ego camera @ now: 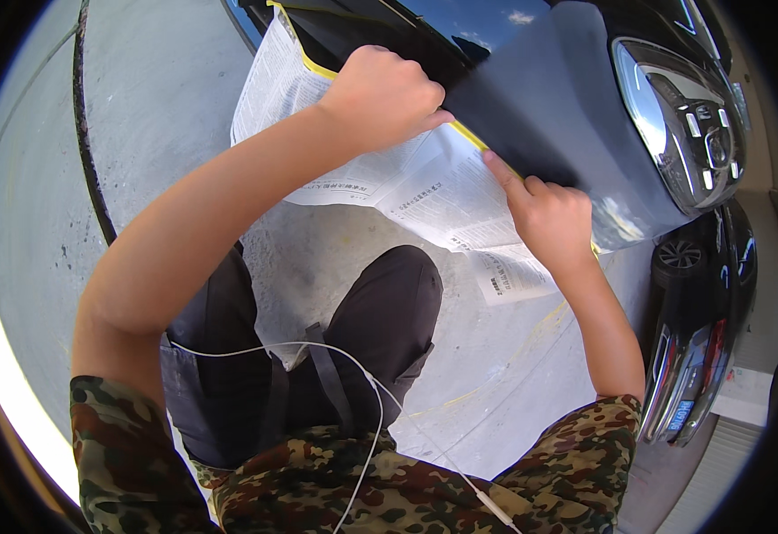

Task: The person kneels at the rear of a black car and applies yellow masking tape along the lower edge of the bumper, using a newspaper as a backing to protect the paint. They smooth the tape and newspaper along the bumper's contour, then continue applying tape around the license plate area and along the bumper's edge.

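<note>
Yellow masking tape (470,135) runs along the lower edge of a dark car body panel (536,100), with printed newspaper sheets (422,180) hanging beneath it. My left hand (385,97) is curled against the tape and the panel's edge, its thumb near the strip; what lies inside its fingers is hidden. To the right, my right hand (546,213) presses an extended index finger on the tape at the top edge of the paper, its other fingers bent. Part of the panel has a dull grey finish.
A car headlight (683,127) sits right of the panel. Another dark car (689,347) stands farther right. My bent knees are below the paper, over a concrete floor (162,87) with a dark groove at left. A white cable (379,394) crosses my lap.
</note>
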`<state>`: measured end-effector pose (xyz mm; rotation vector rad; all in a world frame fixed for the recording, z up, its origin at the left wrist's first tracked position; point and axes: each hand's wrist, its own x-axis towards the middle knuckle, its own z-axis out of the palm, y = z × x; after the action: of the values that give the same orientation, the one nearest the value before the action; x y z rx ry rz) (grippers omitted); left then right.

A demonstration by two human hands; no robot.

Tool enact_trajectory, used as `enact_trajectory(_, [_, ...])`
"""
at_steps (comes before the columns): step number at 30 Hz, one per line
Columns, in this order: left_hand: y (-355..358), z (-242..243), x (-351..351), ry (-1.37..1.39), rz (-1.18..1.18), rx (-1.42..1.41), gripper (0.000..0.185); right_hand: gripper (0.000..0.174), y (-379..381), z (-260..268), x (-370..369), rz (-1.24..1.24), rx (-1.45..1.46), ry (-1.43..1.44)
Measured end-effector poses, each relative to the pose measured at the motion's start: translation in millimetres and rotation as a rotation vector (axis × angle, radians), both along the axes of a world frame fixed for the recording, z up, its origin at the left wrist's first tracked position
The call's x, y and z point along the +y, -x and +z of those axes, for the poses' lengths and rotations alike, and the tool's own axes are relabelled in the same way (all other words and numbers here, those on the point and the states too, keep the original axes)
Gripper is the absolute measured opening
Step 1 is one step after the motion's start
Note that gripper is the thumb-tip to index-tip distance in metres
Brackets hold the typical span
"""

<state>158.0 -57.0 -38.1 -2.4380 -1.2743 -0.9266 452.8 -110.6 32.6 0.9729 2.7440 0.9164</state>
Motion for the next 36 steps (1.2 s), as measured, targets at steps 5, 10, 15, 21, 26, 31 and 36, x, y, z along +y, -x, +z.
enact_trajectory(5, [-24,-16,35,0.003,-0.052,-0.001,0.042,0.074,-44,-2,18,-0.069,-0.041,0.017])
enact_trajectory(10, [-68,-15,75,-0.03,-0.144,-0.022,0.042,0.072,-85,-2,42,-0.151,-0.021,0.051])
enact_trajectory(15, [-147,-7,98,0.016,-0.223,-0.041,0.039,0.074,-116,-3,45,-0.184,0.031,0.052])
enact_trajectory(21, [-230,-5,113,0.094,-0.324,-0.049,0.036,0.077,-145,-14,54,-0.304,0.012,0.068])
enact_trajectory(26, [-254,1,117,0.218,-0.325,0.029,0.034,0.078,-175,-14,58,-0.434,-0.003,0.047])
enact_trajectory(31, [-250,6,132,0.25,-0.337,0.05,0.037,0.075,-194,-8,69,-0.459,-0.01,0.033])
enact_trajectory(36, [-236,8,136,0.204,-0.299,0.02,0.039,0.074,-184,-3,76,-0.433,-0.015,0.054])
